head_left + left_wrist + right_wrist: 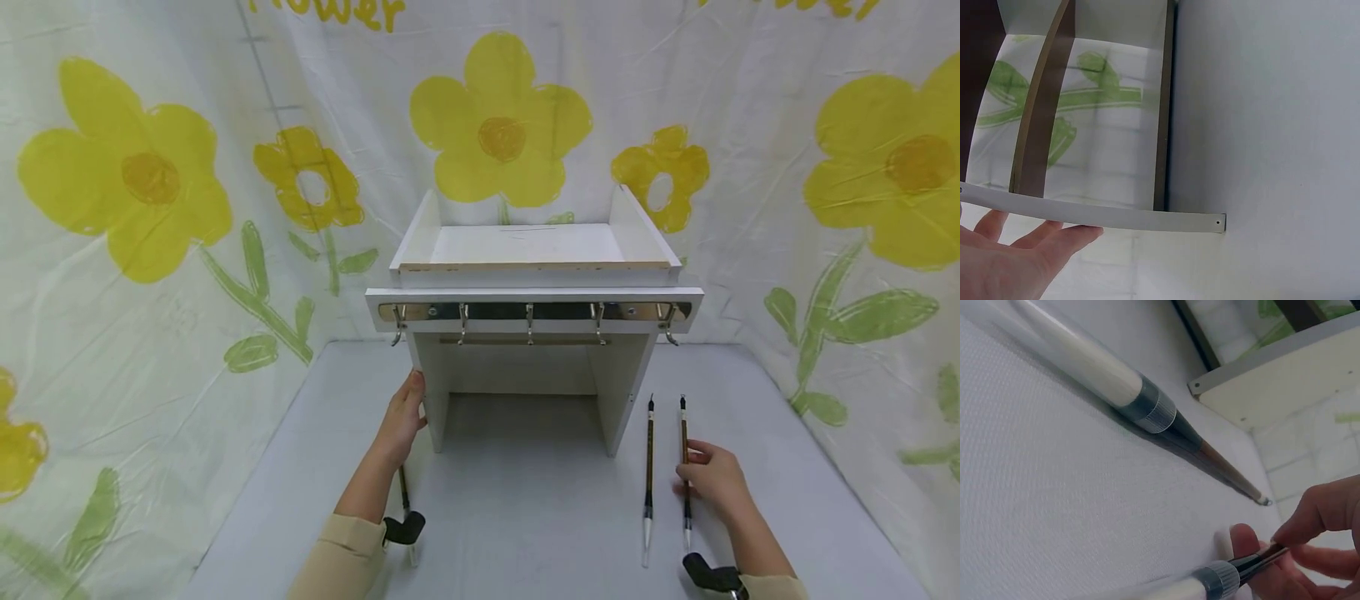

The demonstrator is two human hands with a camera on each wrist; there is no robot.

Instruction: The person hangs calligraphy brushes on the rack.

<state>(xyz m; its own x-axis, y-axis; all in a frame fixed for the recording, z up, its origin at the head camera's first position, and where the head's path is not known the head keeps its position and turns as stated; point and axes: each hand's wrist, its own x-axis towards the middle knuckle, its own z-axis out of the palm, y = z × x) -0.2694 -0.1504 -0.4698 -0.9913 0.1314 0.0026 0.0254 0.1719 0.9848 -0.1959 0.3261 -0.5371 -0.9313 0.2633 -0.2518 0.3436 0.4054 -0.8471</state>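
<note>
My right hand (712, 475) pinches a calligraphy brush (684, 429) by its dark handle, between thumb and fingers. Its capped white tip points towards me; the right wrist view shows the ribbed dark collar of this held brush (1222, 579). Parallel to it, on its left, a second calligraphy brush (649, 467) lies on the table. My left hand (403, 415) rests against the left side panel of a white shelf unit (431, 392). In the left wrist view its fingers (1075, 240) lie along the panel's outer face.
A metal rail with several hooks (558, 312) runs across the shelf's front. Another brush (405, 492) lies partly hidden under my left wrist. The light grey table (517, 517) ends at a white curtain (375, 142) with yellow flowers, close behind the shelf.
</note>
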